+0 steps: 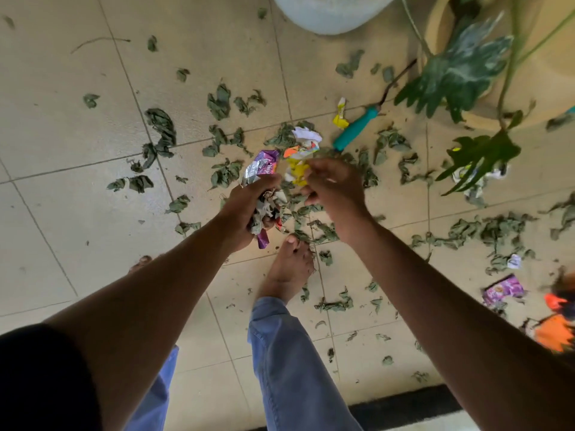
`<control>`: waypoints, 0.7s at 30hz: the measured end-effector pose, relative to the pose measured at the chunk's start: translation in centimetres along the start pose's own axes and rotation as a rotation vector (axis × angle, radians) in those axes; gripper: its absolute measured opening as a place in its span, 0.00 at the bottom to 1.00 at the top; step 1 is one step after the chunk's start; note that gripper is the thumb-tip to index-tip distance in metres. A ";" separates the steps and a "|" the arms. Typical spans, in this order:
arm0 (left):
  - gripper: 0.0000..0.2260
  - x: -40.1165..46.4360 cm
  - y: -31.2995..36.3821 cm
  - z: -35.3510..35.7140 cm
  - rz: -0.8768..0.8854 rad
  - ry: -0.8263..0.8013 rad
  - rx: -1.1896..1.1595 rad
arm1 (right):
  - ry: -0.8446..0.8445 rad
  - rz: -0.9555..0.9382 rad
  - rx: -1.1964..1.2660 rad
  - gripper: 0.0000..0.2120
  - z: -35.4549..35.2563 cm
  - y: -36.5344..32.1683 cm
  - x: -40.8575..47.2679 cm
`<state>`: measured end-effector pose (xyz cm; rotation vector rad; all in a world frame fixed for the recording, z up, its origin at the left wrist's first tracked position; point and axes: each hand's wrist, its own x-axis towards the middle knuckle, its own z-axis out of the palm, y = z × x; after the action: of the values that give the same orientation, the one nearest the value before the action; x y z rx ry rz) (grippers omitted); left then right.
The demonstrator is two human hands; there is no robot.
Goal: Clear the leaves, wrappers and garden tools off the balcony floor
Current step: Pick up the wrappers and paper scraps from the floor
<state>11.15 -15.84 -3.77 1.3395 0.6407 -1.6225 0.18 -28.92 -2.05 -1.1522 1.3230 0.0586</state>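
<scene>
Pale balcony floor tiles lie strewn with dry green leaves, and a teal-handled garden tool lies near a large plant pot. The left hand grips a crumpled wad of wrappers. The right hand pinches a yellow wrapper just beside that wad.

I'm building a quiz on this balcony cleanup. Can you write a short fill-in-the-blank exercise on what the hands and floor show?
1. The left hand grips a bunch of crumpled ____.
2. The right hand pinches a ____ wrapper.
3. The garden tool on the floor has a ____ handle.

Missing words: wrappers; yellow; teal
</scene>
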 end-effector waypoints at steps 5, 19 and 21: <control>0.11 0.7 -0.2 1.3 0.053 0.030 0.012 | 0.067 -0.006 -0.011 0.06 2.2 1.2 -0.5; 0.12 2.7 0.4 0.4 0.089 0.040 -0.008 | 0.080 -0.345 -0.616 0.07 2.2 0.3 4.2; 0.10 2.7 0.7 0.7 0.096 0.021 -0.005 | 0.261 -0.376 -0.727 0.12 1.6 -0.4 6.2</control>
<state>11.48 -17.60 -6.06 1.3647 0.5836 -1.5305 3.63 -31.45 -6.87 -2.0706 1.3229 0.1230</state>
